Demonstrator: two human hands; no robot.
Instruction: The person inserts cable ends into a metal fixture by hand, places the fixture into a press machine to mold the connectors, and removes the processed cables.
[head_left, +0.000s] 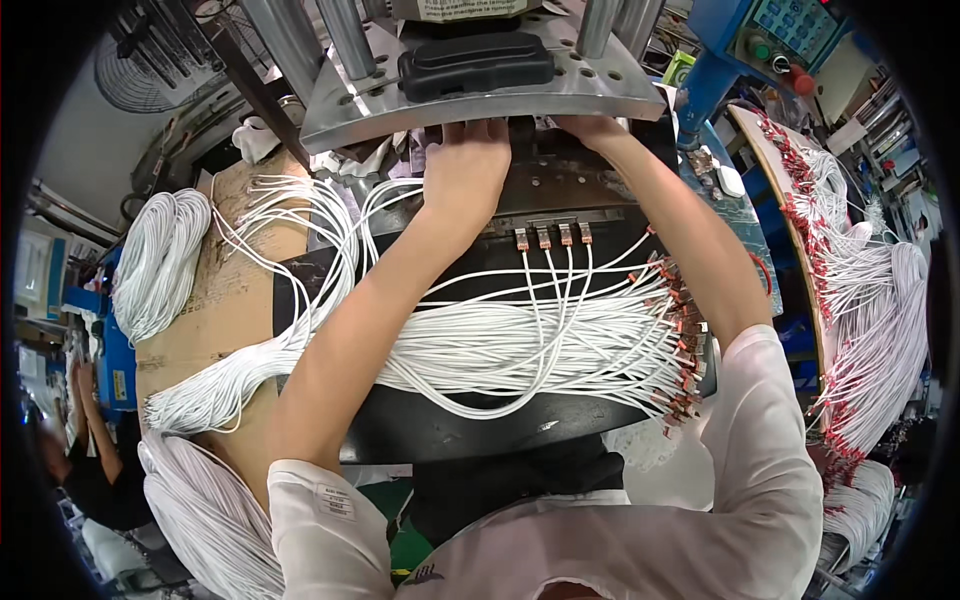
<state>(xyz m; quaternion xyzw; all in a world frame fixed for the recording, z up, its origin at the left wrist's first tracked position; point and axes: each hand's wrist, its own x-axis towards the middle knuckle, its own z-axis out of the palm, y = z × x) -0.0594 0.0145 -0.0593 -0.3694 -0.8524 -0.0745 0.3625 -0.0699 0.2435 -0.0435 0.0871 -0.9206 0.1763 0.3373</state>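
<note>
Both of my hands reach under the metal plate (480,112) of a press. The back of my left hand (468,165) shows at the plate's front edge, its fingertips hidden beneath. White cables (395,190) run up close to that hand's left side. Farther right, my right hand (592,130) is mostly covered by the plate, so its fingers are out of sight. What either hand holds, if anything, cannot be seen. Just below the hands, several metal plugs with orange ends (544,238) stand in a row on a dark ledge, their white cables trailing toward me.
A thick bundle of white cables (490,340) crosses the black worktop, with orange-ended plugs (685,350) at its right. Coiled cables (160,265) lie on cardboard (230,220) to the left. A board (785,190) at right bears red-ended cables. A control panel (790,40) stands far right.
</note>
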